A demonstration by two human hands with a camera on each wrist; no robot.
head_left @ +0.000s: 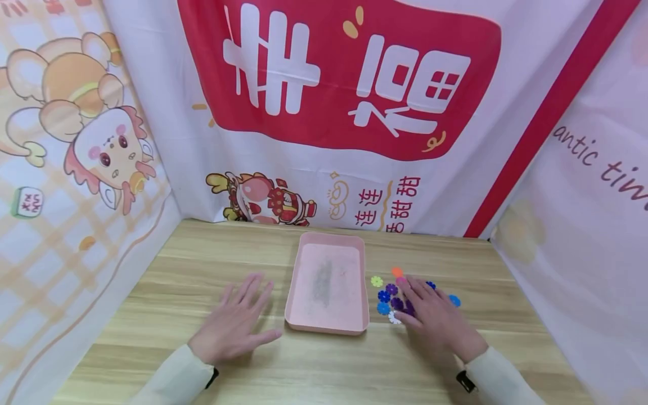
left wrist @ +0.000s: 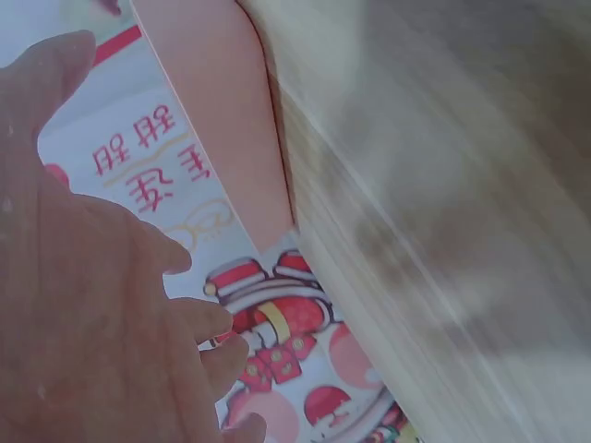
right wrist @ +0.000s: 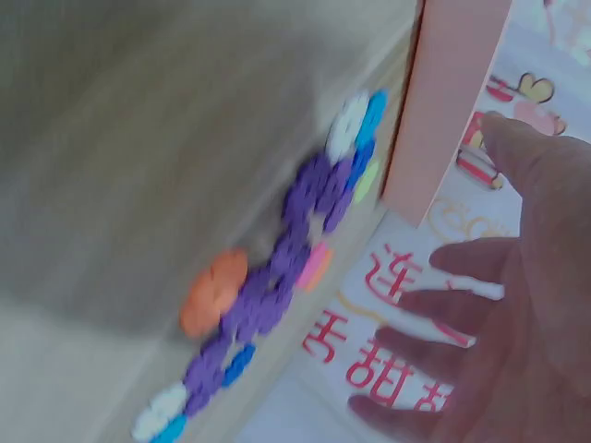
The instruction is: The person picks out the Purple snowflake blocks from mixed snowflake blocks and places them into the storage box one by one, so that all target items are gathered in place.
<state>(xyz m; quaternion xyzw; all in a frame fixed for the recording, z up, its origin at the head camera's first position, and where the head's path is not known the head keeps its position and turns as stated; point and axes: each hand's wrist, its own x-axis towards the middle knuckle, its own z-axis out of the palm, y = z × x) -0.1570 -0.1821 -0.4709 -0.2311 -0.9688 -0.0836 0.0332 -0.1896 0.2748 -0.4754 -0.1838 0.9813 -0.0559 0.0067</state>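
Observation:
My left hand (head_left: 235,323), its fingers spread, is over the table just left of a shallow pink tray (head_left: 291,304) and holds nothing. In the left wrist view that hand (left wrist: 102,314) is apart from the tray's side (left wrist: 222,120). On the right, my right hand (head_left: 437,315) hovers above a loose group of flower-shaped plastic discs (head_left: 383,296), hiding part of it. Purple, blue, white, orange, pink and yellow-green discs (right wrist: 314,189) lie on the wood in the right wrist view. There my right hand's fingers (right wrist: 452,305) are spread apart with nothing between them.
The wooden table (head_left: 324,371) ends at a hanging white cloth (head_left: 177,140) with a red print. Patterned cloths stand along the left (head_left: 55,242) and right (head_left: 582,242) sides. Faint grey marks show on the tray's floor.

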